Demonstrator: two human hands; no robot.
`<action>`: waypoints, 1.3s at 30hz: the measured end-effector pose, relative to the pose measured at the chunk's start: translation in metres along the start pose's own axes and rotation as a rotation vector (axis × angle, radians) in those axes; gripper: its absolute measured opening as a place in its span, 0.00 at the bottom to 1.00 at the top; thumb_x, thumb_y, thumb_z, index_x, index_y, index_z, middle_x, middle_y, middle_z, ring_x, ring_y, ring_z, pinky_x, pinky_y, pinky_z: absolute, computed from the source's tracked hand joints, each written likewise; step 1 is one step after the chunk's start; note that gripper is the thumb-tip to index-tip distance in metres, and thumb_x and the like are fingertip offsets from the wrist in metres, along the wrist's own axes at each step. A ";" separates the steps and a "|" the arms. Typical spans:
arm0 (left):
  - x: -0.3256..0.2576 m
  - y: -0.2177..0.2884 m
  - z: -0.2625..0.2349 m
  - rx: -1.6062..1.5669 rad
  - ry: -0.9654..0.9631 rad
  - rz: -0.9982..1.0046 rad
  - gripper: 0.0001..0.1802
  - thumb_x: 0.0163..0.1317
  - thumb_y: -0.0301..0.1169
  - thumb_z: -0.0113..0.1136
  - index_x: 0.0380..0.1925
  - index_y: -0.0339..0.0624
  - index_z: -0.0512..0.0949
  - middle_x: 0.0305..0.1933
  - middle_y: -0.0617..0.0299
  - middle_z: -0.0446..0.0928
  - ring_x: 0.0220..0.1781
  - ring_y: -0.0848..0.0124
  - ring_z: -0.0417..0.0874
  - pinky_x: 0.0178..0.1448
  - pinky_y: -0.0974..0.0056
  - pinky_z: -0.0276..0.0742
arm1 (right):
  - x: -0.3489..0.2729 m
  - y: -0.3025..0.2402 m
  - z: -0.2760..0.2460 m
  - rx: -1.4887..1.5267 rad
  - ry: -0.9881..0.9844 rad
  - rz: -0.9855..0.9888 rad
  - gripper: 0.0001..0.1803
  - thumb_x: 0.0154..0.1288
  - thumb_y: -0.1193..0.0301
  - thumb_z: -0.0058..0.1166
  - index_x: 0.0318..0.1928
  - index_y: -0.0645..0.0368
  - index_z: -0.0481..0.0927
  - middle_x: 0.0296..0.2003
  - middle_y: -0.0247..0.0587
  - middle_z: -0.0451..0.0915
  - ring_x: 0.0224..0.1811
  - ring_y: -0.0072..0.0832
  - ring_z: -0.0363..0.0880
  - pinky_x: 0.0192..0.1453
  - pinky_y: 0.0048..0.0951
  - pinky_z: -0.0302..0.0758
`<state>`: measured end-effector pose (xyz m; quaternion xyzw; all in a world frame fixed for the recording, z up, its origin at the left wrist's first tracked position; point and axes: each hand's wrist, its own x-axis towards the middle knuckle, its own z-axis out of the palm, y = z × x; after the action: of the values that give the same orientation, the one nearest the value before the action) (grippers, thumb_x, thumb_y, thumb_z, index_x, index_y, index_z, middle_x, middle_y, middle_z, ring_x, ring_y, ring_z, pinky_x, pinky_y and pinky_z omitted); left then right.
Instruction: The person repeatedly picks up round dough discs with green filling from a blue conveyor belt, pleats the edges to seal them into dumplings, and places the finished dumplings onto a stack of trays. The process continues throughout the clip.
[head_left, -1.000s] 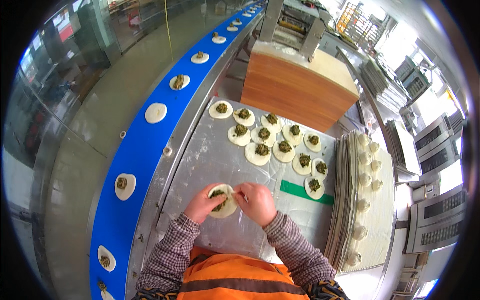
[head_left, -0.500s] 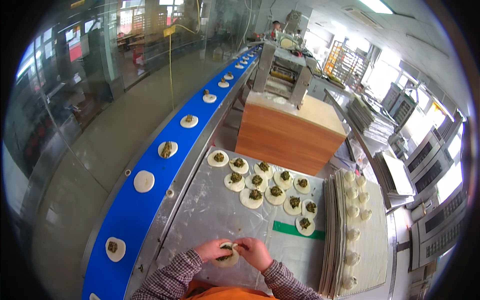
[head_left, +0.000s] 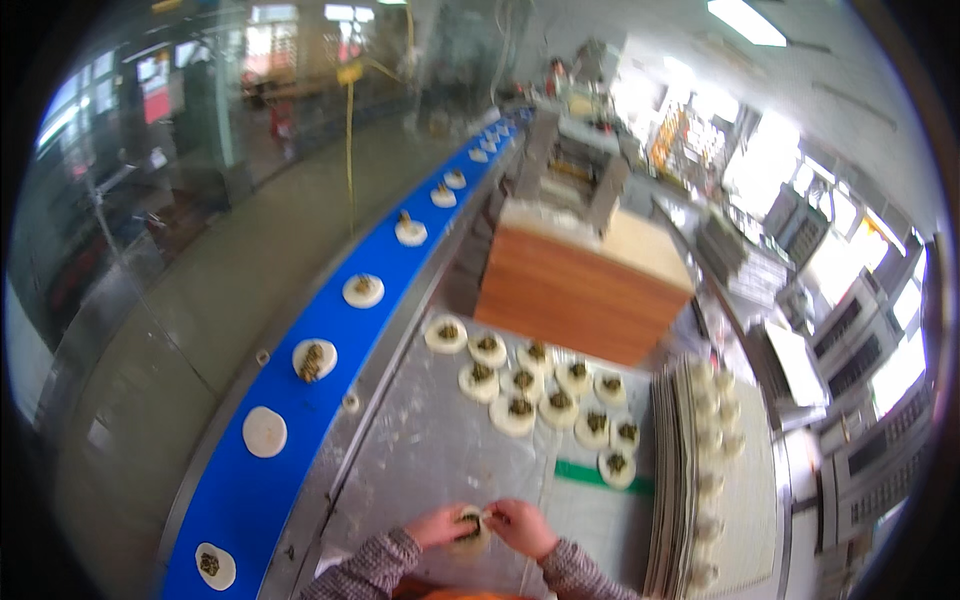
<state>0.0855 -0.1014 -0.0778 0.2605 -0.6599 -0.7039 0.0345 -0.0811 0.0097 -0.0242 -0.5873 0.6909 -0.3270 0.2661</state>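
My left hand (head_left: 437, 526) is closed on the left edge of a round dough wrapper (head_left: 470, 541) with dark green chopped filling. At the wrapper's upper right edge, my right hand (head_left: 522, 527) pinches the dough between its fingers. The wrapper is partly hidden by both hands and blurred; its rim looks gathered where the hands meet. Beyond them, several flat dough rounds (head_left: 513, 415) topped with the same filling lie on the metal table (head_left: 410, 450).
On the left runs a blue conveyor belt (head_left: 235, 495) carrying filled rounds and one bare dough round (head_left: 265, 432). To the right, shaped white buns (head_left: 709, 483) sit on a stack of trays (head_left: 755, 520). A machine (head_left: 570, 170) stands on a wooden block (head_left: 575, 285) ahead.
The rounds on the belt have travelled nearer to me. My view has shifted slightly, so the whole scene sits lower and is blurred. Both hands remain on the same wrapper.
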 end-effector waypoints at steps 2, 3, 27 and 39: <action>-0.001 0.004 -0.005 -0.029 -0.105 -0.065 0.21 0.65 0.35 0.60 0.56 0.40 0.74 0.47 0.61 0.79 0.48 0.74 0.78 0.53 0.68 0.74 | -0.004 -0.001 0.003 -0.013 -0.012 0.048 0.09 0.59 0.71 0.60 0.39 0.60 0.79 0.28 0.47 0.80 0.29 0.41 0.79 0.34 0.36 0.75; 0.000 0.007 -0.008 -0.129 -0.178 -0.262 0.21 0.65 0.34 0.60 0.57 0.41 0.74 0.48 0.62 0.79 0.49 0.75 0.78 0.55 0.69 0.74 | -0.005 -0.001 0.005 0.130 -0.048 0.198 0.08 0.59 0.72 0.59 0.38 0.60 0.78 0.29 0.48 0.80 0.31 0.42 0.79 0.35 0.37 0.75; 0.032 0.014 -0.029 0.158 -0.252 -0.039 0.22 0.59 0.29 0.63 0.54 0.41 0.75 0.46 0.60 0.81 0.48 0.73 0.80 0.55 0.65 0.75 | 0.004 0.016 0.009 0.176 0.015 0.120 0.07 0.64 0.77 0.56 0.42 0.66 0.80 0.25 0.34 0.80 0.26 0.19 0.77 0.31 0.23 0.76; 0.020 0.025 -0.031 0.008 0.020 -0.181 0.24 0.65 0.37 0.60 0.60 0.44 0.72 0.40 0.62 0.81 0.31 0.75 0.80 0.24 0.69 0.76 | 0.022 0.014 0.020 0.427 0.077 0.298 0.07 0.66 0.76 0.50 0.40 0.63 0.81 0.26 0.36 0.81 0.27 0.21 0.79 0.32 0.26 0.76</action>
<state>0.0737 -0.1401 -0.0599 0.3261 -0.6360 -0.6990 -0.0238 -0.0787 -0.0139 -0.0478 -0.3968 0.6945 -0.4450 0.4027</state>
